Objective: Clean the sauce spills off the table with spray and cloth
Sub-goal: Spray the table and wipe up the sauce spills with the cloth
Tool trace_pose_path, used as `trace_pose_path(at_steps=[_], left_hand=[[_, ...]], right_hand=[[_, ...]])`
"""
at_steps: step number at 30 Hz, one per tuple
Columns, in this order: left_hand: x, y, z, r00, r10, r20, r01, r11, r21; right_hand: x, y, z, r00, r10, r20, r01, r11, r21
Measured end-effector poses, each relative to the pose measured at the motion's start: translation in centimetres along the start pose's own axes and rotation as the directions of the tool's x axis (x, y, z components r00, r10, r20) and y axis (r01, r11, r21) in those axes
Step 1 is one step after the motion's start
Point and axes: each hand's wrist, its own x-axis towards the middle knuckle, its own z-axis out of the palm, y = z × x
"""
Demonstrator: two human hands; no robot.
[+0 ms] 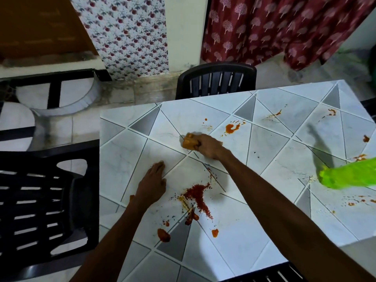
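Our right hand [207,148] grips the orange cloth [188,142], pressed to the worktop [126,159] roughly midway between its left and right edges. Our left hand [151,181] lies flat, fingers straight, near the left edge. The biggest sauce spill [198,195] sits between our arms, toward the near edge. A black chair [40,200] stands just beside the left edge. Bare surface lies toward the far-left corner.
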Motion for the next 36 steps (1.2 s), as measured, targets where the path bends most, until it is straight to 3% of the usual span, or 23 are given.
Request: trace_pose_path(at_steps=[12,19,22,26,30,33,36], left_hand=[[-0.8,0.7,-0.4,0.998,0.04,-0.046,-0.042,0.999,-0.035],[-1.4,1.6,-0.6,0.996,0.074,-0.049,-0.07,0.994,0.082],[-2.4,2.5,-0.5,0.996,0.078,-0.05,-0.073,0.992,0.105],[-4.3,2.8,0.3,0.991,0.127,-0.031,-0.123,0.985,0.12],[-6.2,2.5,1.3,0.988,0.155,-0.025,-0.152,0.983,0.107],[-7.1,1.7,1.8,0.987,0.163,-0.003,-0.162,0.979,0.124],[-7.8,1.6,2.1,0.986,0.165,0.006,-0.164,0.977,0.135]], right_hand=[[-10.7,2.1,9.7,0.988,0.076,0.134,-0.055,0.986,-0.157],[-14.2,1.6,12.7,0.986,0.092,0.137,-0.082,0.993,-0.082],[-15.9,1.4,12.7,0.995,0.068,0.066,-0.068,0.998,0.002],[-18.4,1.7,10.9,0.982,0.117,-0.15,-0.09,0.98,0.177],[-21.3,3.2,8.1,0.9,0.258,-0.352,-0.124,0.924,0.361],[-23.4,4.8,7.0,0.828,0.382,-0.41,-0.173,0.87,0.462],[-24.7,6.7,7.4,0.78,0.458,-0.426,-0.262,0.858,0.441]])
